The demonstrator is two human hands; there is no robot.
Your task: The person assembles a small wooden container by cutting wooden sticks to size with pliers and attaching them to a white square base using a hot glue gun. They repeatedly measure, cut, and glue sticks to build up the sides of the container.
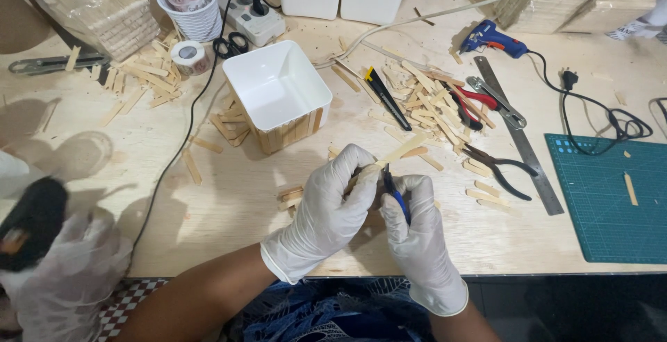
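Gloves cover both our hands, thin and white. Our left hand [332, 206] pinches a flat wooden stick [403, 150] between thumb and fingers, so that the stick slants up and to the right out of the grip, above the plywood table [229, 196]. Our right hand [415, 227] is curled closed around a small blue-handled tool [394, 192] (whether cutter or pliers we cannot tell), whose tip meets the stick just beside the left thumb.

Just behind the hands stands a white square box [276, 85], its lower sides clad in upright wooden sticks. To its right lies a loose heap of sticks [424, 102], with a black-and-yellow utility knife [386, 96] at its left edge, red-handled pliers [476, 102] on its right and black pliers [499, 168] nearer us. A steel ruler [521, 140] runs past them, a blue glue gun [492, 37] lies farther back, and a green cutting mat [611, 196] sits at the right.

At the lower left, another person's gloved hand [59, 272] is near a blurred black object [31, 220].
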